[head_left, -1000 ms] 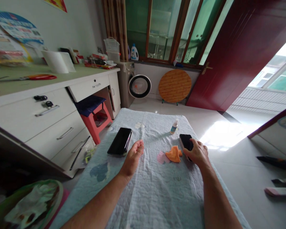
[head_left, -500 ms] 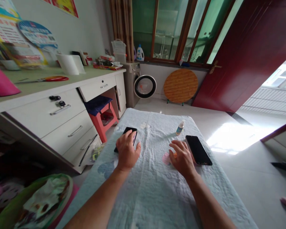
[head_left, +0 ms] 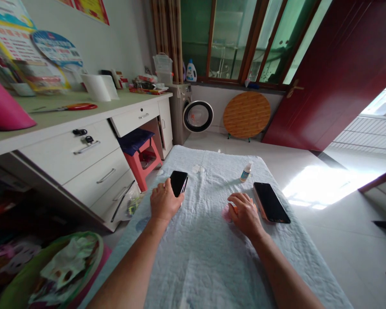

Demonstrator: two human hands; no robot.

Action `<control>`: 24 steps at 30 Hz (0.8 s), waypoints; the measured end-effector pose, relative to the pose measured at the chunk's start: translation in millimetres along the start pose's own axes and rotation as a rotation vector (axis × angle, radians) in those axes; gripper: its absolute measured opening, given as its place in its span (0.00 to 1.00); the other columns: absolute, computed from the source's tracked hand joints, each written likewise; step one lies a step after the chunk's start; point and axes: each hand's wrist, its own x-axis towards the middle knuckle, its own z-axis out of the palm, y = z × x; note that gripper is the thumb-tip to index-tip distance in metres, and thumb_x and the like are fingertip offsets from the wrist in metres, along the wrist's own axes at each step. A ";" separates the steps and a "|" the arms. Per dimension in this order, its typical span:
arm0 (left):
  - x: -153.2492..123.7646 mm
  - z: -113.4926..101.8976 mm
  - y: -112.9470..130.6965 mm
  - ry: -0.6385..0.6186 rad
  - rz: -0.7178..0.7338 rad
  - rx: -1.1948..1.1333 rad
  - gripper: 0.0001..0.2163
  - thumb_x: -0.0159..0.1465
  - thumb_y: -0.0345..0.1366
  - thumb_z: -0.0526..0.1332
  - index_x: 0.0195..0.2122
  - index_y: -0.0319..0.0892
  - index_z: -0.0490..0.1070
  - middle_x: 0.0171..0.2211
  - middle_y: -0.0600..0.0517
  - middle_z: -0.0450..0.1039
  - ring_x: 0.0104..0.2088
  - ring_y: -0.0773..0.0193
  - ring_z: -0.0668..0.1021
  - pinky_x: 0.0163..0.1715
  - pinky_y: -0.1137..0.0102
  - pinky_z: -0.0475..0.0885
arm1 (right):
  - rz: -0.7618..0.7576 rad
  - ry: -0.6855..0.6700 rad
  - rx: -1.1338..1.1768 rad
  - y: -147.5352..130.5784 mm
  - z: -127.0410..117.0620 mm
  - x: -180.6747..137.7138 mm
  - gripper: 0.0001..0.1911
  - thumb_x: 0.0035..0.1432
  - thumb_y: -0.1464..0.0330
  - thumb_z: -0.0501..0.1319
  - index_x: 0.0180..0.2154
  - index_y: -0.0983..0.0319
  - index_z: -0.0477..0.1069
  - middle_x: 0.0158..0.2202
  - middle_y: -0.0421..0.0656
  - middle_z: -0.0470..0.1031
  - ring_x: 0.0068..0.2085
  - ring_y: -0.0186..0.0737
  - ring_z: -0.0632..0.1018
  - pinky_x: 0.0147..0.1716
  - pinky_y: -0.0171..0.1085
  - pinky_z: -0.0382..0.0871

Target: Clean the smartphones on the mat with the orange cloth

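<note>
My left hand (head_left: 165,204) is closed around the lower end of a black smartphone (head_left: 179,182), its thumb along the right edge. The phone's dark screen faces up, its far end slightly raised. On the quilted light-blue cloth (head_left: 206,249), my right hand (head_left: 244,214) rests palm down, fingers loosely bent and thumb apart. Orange shows beneath its fingers; whether it is a print or an object, I cannot tell. Just right of that hand lies a larger black-screened phone (head_left: 272,202) with a pinkish side. Beyond it stands a small spray bottle (head_left: 245,172) with a blue label.
To the left is a white desk (head_left: 93,161) with red-handled scissors (head_left: 80,107) and a paper roll (head_left: 98,88). A red stool (head_left: 141,169) sits under it. A laundry basket (head_left: 99,257) stands near left. Ahead are a washing machine (head_left: 180,113) with its door open and a round wooden tabletop (head_left: 247,113).
My left hand has slid down from over the phone to its near end, gripping it, so more of the screen shows. The right hand has barely moved. The view has shifted slightly.
</note>
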 end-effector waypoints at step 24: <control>-8.6 -11.7 18.1 0.221 0.120 0.036 0.36 0.53 0.42 0.62 0.60 0.32 0.53 0.43 0.38 0.70 0.45 0.44 0.72 0.45 0.55 0.65 | -0.060 0.082 0.061 4.6 5.7 -0.7 0.08 0.57 0.74 0.56 0.38 0.61 0.72 0.41 0.46 0.72 0.42 0.44 0.70 0.43 0.43 0.66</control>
